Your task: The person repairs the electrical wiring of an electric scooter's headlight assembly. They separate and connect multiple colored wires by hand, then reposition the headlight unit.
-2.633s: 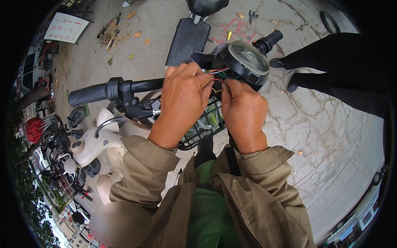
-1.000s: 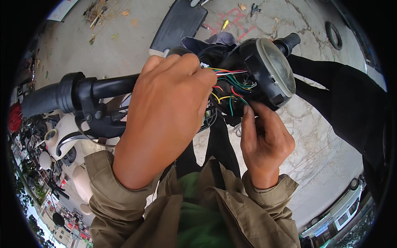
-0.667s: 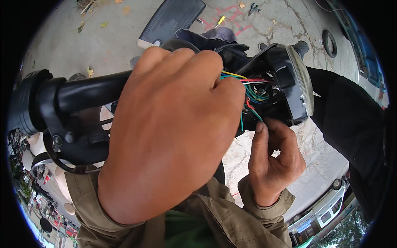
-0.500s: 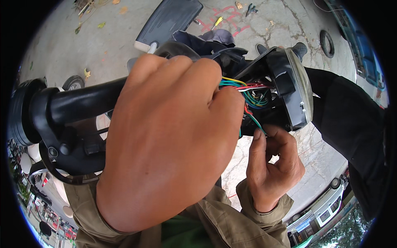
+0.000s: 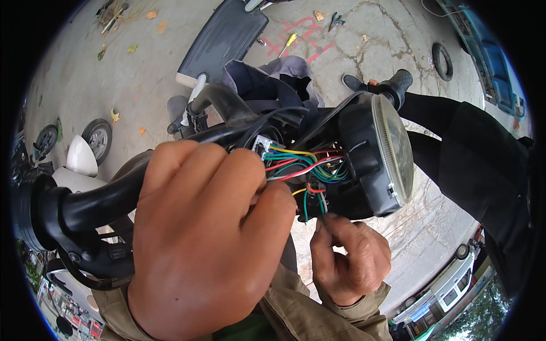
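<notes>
An open black headlamp (image 5: 392, 162) with a ribbed clear lens sits at the handlebar (image 5: 116, 199). From its back spills a bundle of coloured wires (image 5: 327, 167), some running to a white connector (image 5: 261, 145). My left hand (image 5: 205, 233) is closed in front of the bar. Red and white wires pass in at its thumb and forefinger; the fingertips are hidden. Below the headlamp, my right hand (image 5: 352, 258) pinches the end of a thin wire (image 5: 323, 203) between thumb and forefinger. A loose green wire (image 5: 305, 206) hangs beside it.
Beyond the bar are a dark cloth bag (image 5: 273, 85) and a black footboard (image 5: 227, 40). Another person's dark-clothed leg (image 5: 472, 153) is at the right. A screwdriver (image 5: 290, 42), pliers (image 5: 336, 21) and a tyre (image 5: 442, 62) lie on the concrete.
The headlamp and wires now appear lower and further left, and the white connector has come into sight. Both hands have shifted left and down, the right still pinching a wire.
</notes>
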A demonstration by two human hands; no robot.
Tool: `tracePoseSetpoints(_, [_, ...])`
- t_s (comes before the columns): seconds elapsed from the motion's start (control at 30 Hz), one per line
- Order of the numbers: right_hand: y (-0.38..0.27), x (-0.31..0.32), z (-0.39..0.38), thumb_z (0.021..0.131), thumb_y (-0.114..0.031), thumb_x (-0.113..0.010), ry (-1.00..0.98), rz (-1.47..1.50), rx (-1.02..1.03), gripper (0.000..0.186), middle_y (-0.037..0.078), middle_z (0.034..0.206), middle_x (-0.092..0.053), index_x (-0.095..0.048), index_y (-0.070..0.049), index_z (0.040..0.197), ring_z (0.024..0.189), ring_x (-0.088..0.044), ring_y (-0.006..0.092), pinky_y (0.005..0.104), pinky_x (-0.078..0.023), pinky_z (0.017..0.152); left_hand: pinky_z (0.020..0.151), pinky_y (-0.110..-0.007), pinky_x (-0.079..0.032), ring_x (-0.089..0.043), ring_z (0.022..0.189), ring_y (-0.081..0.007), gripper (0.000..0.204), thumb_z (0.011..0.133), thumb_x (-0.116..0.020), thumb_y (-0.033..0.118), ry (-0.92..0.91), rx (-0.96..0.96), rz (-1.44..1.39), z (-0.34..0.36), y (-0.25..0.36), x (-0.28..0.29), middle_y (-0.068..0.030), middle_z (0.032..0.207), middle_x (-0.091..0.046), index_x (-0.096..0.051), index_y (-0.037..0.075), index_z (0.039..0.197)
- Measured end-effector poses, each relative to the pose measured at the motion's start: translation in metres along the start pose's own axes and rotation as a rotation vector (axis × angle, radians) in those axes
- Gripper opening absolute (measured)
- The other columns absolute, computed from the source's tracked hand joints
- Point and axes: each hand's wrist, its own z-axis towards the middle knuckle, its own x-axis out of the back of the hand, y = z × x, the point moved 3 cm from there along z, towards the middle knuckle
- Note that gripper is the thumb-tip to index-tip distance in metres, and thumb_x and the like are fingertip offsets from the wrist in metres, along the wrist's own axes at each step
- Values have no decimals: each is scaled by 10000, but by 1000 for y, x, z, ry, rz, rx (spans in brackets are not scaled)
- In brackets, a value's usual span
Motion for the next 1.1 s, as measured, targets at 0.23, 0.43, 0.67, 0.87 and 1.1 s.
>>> tracePoseSetpoints(0.23, [12, 3, 3, 721, 153, -849, -35, 60, 153, 355, 106, 685, -672, -764, 39, 1045, 523, -610, 218, 313, -477, 495, 691, -437, -398, -552, 678, -273, 292, 684, -797, 50, 13, 3, -10, 4, 2, -5, -92, 797, -589, -741, -39, 957])
tracePoseSetpoints(0.43, [12, 3, 5, 648, 33, -850, -95, 64, 155, 341, 124, 751, -744, -834, 6, 988, 645, -706, 218, 311, -563, 623, 661, -438, -392, -541, 654, -259, 323, 675, -809, 59, 4, 6, -17, 5, 2, -6, -86, 804, -593, -747, -33, 979])
tracePoseSetpoints(0.67, [19, 1, 3, 620, 90, -894, -115, 127, 226, 386, 89, 735, -700, -813, 21, 991, 604, -690, 215, 323, -537, 590, 648, -447, -410, -563, 670, -263, 333, 683, -824, 71, -28, 18, -10, 0, 2, -5, -87, 817, -603, -735, -24, 990])
tracePoseSetpoints(0.87, [23, 2, -4, 594, 73, -900, -126, 189, 191, 394, 85, 772, -723, -809, 19, 973, 652, -730, 238, 343, -579, 652, 702, -434, -435, -602, 717, -261, 283, 723, -818, 85, -74, 24, -28, 0, 1, -3, -78, 853, -630, -751, 5, 986])
tracePoseSetpoints(1.1, [25, 4, -3, 583, 61, -909, -155, 212, 184, 401, 92, 774, -728, -809, 24, 970, 673, -736, 236, 338, -579, 655, 810, -405, -472, -656, 783, -241, 205, 789, -801, 131, -104, 67, -72, 1, 1, 1, -50, 921, -682, -782, 43, 973])
